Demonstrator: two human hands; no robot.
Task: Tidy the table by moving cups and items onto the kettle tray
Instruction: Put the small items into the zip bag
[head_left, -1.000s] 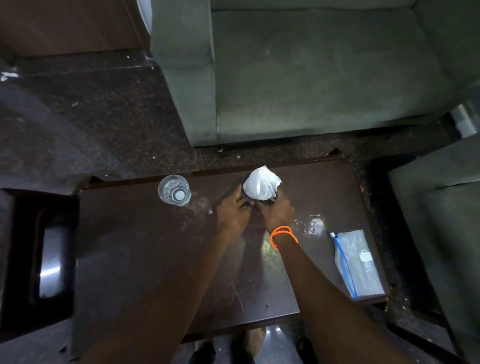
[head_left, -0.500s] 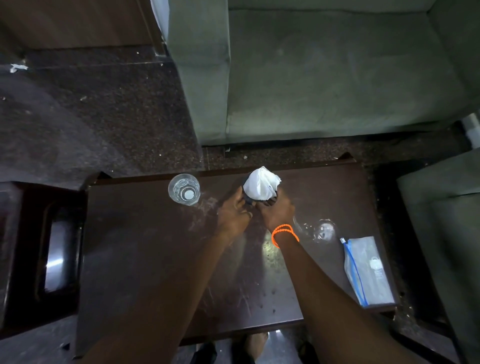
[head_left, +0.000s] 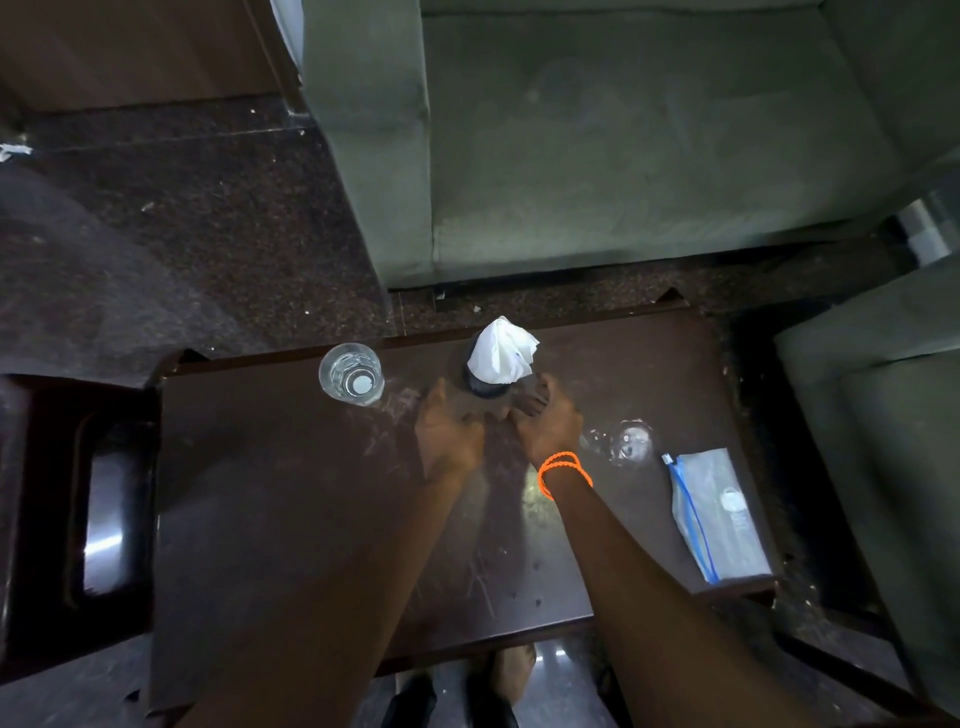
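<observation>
While both arms are reaching forward over the dark brown wooden desk (head_left: 311, 519), the scene is reading as follows.

Left hand: the left hand (head_left: 449, 434) is resting at the near left side of the dark round cup stuffed with crumpled white tissue (head_left: 491, 382), fingers curling toward its base; blur is hiding whether the grip is actually closing on the cup, so I cannot tell.

Right hand: the right hand (head_left: 550, 423), wearing a bright orange beaded wristband (head_left: 563, 472), is sitting at the cup's near right side, fingers bending toward its base; the state of this grip is likewise unclear.

Dark cup: it is standing upright near the desk's far edge, around 12 o'clock from the hands, with the tissue sticking up out of its top.

Clear drinking glass (head_left: 352, 373): it is standing upright at about 10 o'clock from the left hand, apart from it, close to the far edge.

Second clear glass (head_left: 626, 441): it is sitting at roughly 3 o'clock from the right hand, near but not touching.

Clear plastic zip pouch with a blue strip (head_left: 714, 514): it is lying flat at 4 o'clock from the right hand, by the desk's right edge.

Grey-green upholstered sofa (head_left: 623, 145): it is standing beyond the desk at 12 o'clock.
</observation>
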